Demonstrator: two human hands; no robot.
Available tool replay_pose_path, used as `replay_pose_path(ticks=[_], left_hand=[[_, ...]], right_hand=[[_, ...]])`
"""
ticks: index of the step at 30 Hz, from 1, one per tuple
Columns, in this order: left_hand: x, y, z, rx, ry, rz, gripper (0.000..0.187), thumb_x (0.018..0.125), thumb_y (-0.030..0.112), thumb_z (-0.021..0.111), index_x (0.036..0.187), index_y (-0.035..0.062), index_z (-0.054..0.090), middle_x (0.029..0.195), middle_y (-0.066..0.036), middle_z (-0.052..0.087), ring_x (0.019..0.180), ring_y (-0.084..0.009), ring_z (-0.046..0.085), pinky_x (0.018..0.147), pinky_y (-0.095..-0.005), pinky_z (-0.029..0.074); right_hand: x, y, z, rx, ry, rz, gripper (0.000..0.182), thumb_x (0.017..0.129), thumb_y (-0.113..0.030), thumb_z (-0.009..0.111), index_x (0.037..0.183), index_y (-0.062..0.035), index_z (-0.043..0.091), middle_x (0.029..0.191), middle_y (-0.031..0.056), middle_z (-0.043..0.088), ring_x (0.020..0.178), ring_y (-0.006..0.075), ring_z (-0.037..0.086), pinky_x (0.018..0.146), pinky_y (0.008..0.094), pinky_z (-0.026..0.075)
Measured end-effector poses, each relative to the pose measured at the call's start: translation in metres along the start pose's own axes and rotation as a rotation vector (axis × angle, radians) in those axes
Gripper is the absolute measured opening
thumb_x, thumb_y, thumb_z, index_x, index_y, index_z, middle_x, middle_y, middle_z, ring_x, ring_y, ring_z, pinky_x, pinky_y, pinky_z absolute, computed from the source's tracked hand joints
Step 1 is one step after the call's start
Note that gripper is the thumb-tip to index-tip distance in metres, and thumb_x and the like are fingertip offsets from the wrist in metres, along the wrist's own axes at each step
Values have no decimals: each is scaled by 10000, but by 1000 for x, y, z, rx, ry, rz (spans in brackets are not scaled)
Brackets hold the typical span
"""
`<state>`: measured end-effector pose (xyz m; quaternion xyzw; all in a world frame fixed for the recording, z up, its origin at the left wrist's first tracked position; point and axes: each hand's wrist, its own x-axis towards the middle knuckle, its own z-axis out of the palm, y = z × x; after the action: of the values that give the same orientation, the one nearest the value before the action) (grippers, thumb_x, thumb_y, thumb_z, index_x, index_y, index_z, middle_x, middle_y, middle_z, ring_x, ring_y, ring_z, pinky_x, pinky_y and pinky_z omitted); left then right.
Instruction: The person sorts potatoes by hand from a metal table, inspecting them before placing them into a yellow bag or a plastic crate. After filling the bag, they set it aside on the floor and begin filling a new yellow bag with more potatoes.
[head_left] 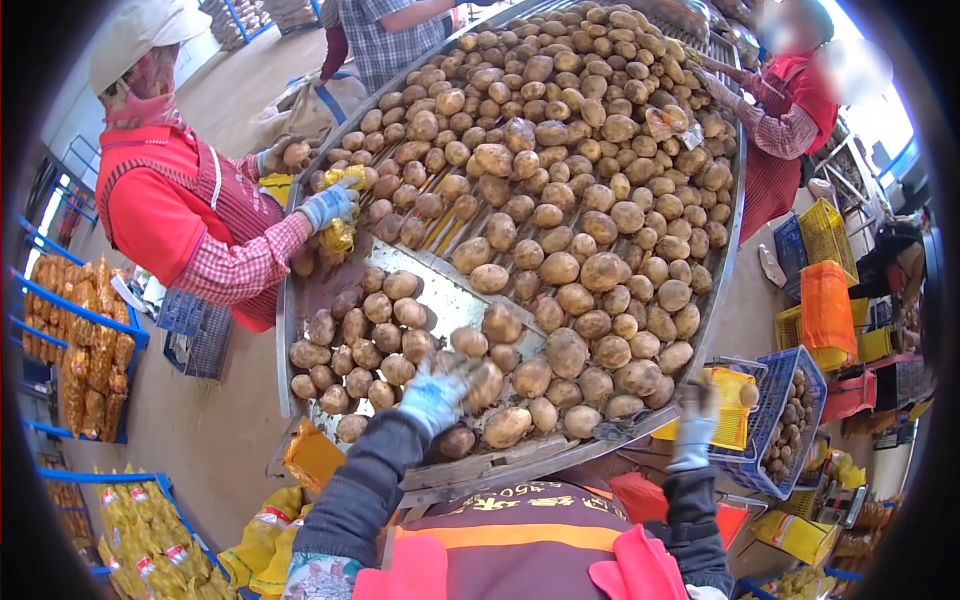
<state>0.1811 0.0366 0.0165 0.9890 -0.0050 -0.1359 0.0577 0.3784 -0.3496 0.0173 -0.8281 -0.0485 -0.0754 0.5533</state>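
Observation:
Many brown potatoes (pixel 560 268) lie heaped on a metal sorting table (pixel 455 290) in front of me. My left hand (pixel 437 393), in a light blue glove, reaches over the near edge among the potatoes. Its blurred fingers are against a dark potato (pixel 482 384), and I cannot make out whether they grip it. At the table's right corner, my right hand (pixel 697 428), also gloved, is beside a yellow basket (pixel 735 412). Motion smears its fingers. A single potato (pixel 748 395) shows at that basket, apart from the hand.
A blue crate (pixel 768 455) of potatoes stands at the right. Across the left side, a co-worker's gloved hand (pixel 330 205) holds yellow netting (pixel 338 236). Another person (pixel 785 130) works at the right edge. Filled net bags (pixel 150 535) stand on racks at left.

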Motion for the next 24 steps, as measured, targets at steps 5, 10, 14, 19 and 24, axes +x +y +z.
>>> replay_pose_path(ticks=[5, 10, 14, 19, 24], left_hand=[[-8, -32, 16, -78, 313, -355, 461, 907, 348, 516, 1335, 182, 474, 1394, -76, 454, 1322, -303, 368, 1103, -545, 189], [-55, 4, 19, -416, 701, -332, 338, 852, 159, 598, 1180, 81, 570, 1236, -143, 550, 1197, -324, 483, 1010, -460, 366], [-75, 40, 19, -1182, 563, -353, 374, 931, 253, 573, 1215, 11, 543, 1198, -142, 576, 1132, -273, 546, 960, -361, 431], [-62, 57, 20, -2021, 508, -198, 704, 933, 439, 544, 1444, 49, 256, 1349, -95, 449, 1187, -204, 490, 1029, -315, 366], [-61, 63, -17, -2469, 432, -413, 604, 903, 516, 535, 1354, 145, 381, 1287, -60, 502, 1165, -198, 531, 918, -422, 524]], right_hand=[[-48, -100, 104, -249, -1039, -881, 400, 692, -97, 699, 1079, -70, 601, 1071, 149, 616, 988, 323, 605, 840, 418, 492], [-88, -96, 166, -557, -1079, -1212, 527, 711, -293, 706, 1170, -101, 530, 1153, 136, 581, 1074, 311, 565, 870, 402, 458], [-80, -113, 198, -622, -1312, -863, 525, 789, -373, 671, 1205, -95, 509, 1007, 164, 633, 961, 342, 616, 809, 408, 489], [-85, -153, 194, -395, -1404, -267, 504, 931, -513, 426, 1215, -106, 512, 961, 222, 652, 939, 392, 622, 807, 451, 487], [-98, -130, 212, -115, -1157, -191, 429, 1001, -363, 412, 992, 4, 633, 780, 126, 650, 748, 186, 610, 694, 332, 494]])
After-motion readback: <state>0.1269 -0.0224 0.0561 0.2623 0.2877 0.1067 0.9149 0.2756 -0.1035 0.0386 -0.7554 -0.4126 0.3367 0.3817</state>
